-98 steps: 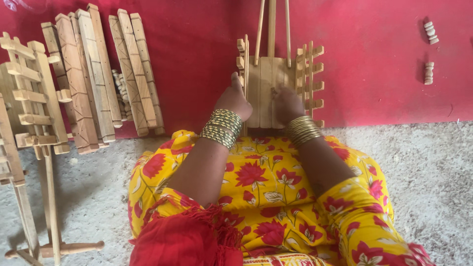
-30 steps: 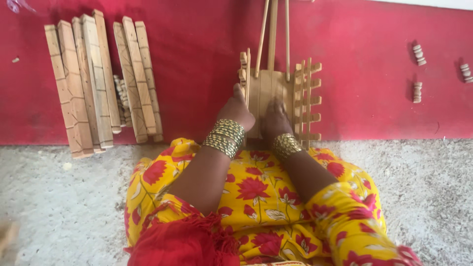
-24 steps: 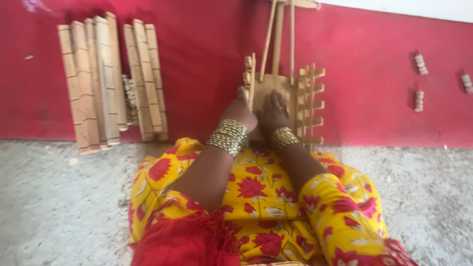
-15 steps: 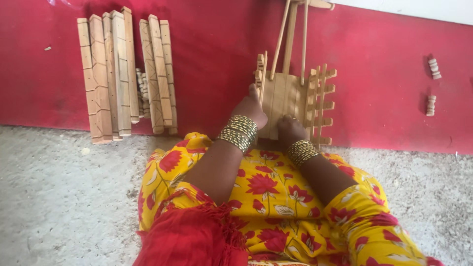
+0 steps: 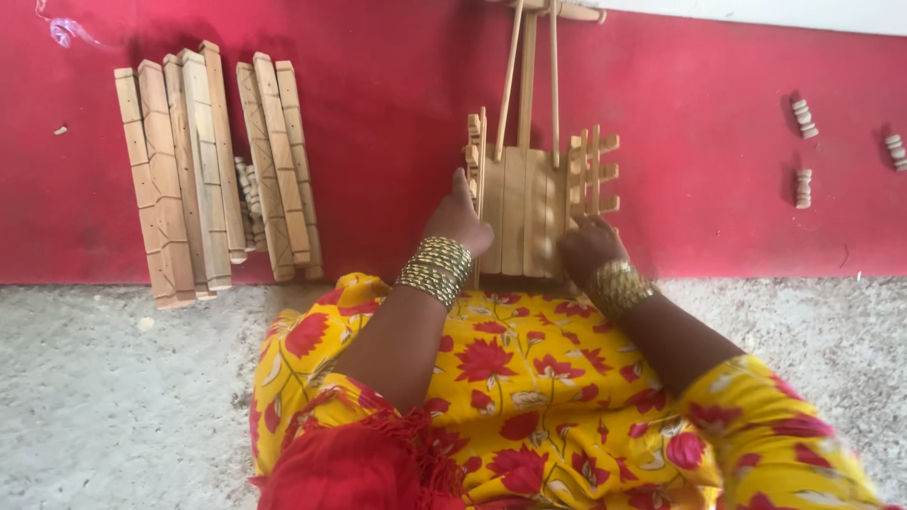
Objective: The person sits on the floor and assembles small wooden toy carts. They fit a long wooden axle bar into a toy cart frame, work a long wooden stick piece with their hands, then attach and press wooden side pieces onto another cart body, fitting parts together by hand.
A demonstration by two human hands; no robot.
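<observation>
1. Here's the wooden slat frame, flat on the red mat, just beyond the yellow floral lap. Long thin rods run up from its top edge, and short pegs stick out along its right side.

2. Left hand is on the frame's left edge, thumb up along the notched side rail. Its fingers look curled on that rail, though how firmly they grip I cannot tell.

3. Right hand sits on the lower right corner, just below the pegs. Its fingers are bent down onto the wood; whether they pinch anything there is hidden.

4. Gold bangles stack on both wrists, close to the work.

5. Judging from this, the piece is being steadied from both sides. Doing it well means even pressure left and right, so the slats stay flush and the rods stay straight.

6. Bare wrists would be safer near those pegs: the bangles could snag.

7. Off to the left, a bundle of drilled wooden bars lies side by side across the mat's edge, well apart from the frame.

8. Far right, small turned wooden spools are scattered on the mat.
</observation>
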